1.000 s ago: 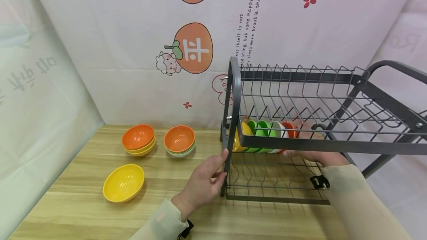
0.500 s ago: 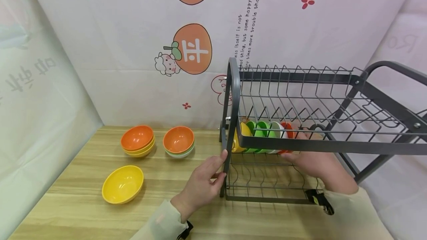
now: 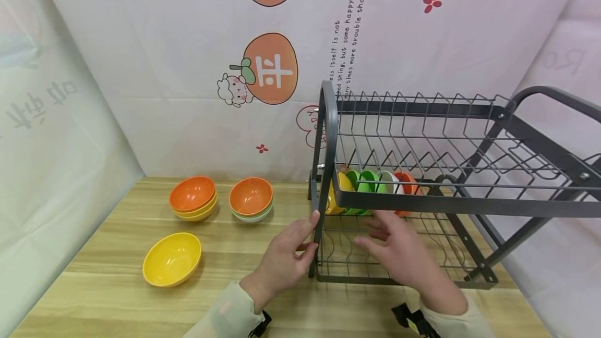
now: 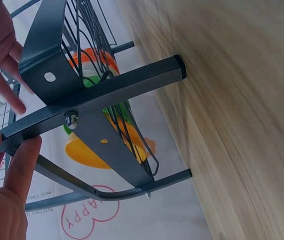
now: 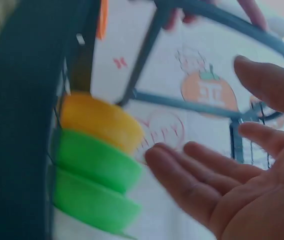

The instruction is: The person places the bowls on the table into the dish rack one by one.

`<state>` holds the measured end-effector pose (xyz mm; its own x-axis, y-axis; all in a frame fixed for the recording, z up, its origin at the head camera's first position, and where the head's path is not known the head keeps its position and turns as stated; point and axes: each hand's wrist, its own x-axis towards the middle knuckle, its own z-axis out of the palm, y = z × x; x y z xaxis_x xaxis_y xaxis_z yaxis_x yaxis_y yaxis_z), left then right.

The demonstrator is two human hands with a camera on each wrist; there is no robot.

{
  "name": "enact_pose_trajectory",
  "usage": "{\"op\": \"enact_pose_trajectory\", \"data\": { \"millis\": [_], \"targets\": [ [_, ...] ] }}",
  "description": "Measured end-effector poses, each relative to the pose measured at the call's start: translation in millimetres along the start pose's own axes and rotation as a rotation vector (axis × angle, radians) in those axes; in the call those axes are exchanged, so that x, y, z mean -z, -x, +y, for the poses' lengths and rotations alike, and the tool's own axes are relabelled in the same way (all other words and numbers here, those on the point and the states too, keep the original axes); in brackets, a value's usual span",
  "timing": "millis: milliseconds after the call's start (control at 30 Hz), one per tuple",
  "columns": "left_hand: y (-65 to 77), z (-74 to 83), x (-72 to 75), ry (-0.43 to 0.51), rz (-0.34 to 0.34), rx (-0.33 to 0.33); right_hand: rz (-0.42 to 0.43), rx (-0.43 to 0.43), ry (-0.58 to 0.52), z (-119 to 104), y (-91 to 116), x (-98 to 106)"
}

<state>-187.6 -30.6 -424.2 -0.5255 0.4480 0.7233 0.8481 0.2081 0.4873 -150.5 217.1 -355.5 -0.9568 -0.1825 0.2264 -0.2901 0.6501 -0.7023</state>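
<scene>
A dark metal two-tier dish rack [image 3: 330, 134] stands on the right of the table. My left hand [image 3: 284, 257] holds its front left post, thumb on one side and fingers on the other, as the left wrist view shows. Bowls stand on edge in a row at the back of the lower tier: a yellow bowl [image 3: 334, 200], green bowls [image 5: 94, 155], a white bowl [image 3: 388, 184] and an orange-red bowl [image 3: 406, 184] at the right end. In front of the row, apart from it, my right hand [image 3: 399, 249] has its fingers extended with nothing in them.
On the wooden table [image 3: 117, 301] to the left lie a single yellow bowl [image 3: 172, 260], an orange bowl [image 3: 192, 193] stacked on yellow ones, and another orange bowl [image 3: 251, 196] stacked on green and white ones. The rack's upper tier [image 3: 422, 202] overhangs the lower bowls.
My right hand has left the orange-red bowl at the end of the row and come forward and left, out from the lower tier's back. My left hand has stayed on the post.
</scene>
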Motion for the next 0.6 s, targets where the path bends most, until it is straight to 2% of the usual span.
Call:
{"op": "enact_pose_trajectory", "data": {
  "millis": [200, 367, 500, 600],
  "targets": [
    [-0.1, -0.2, -0.2, -0.006, 0.007, 0.0, 0.058, 0.194, -0.135, -4.7, 1.8, -24.3],
    [0.2, -0.5, -1.5, -0.029, 0.014, -0.011, 0.087, 0.363, -0.192, -11.5, -3.2, -36.5],
    [0.8, 0.4, -2.2, -0.035, 0.019, 0.0, 0.105, 0.429, -0.205, -19.5, -8.2, -43.5],
    [1.6, 3.7, -1.7, 0.027, 0.029, 0.025, 0.134, 0.435, -0.19, -24.3, -11.3, -47.5]
  ]
}}
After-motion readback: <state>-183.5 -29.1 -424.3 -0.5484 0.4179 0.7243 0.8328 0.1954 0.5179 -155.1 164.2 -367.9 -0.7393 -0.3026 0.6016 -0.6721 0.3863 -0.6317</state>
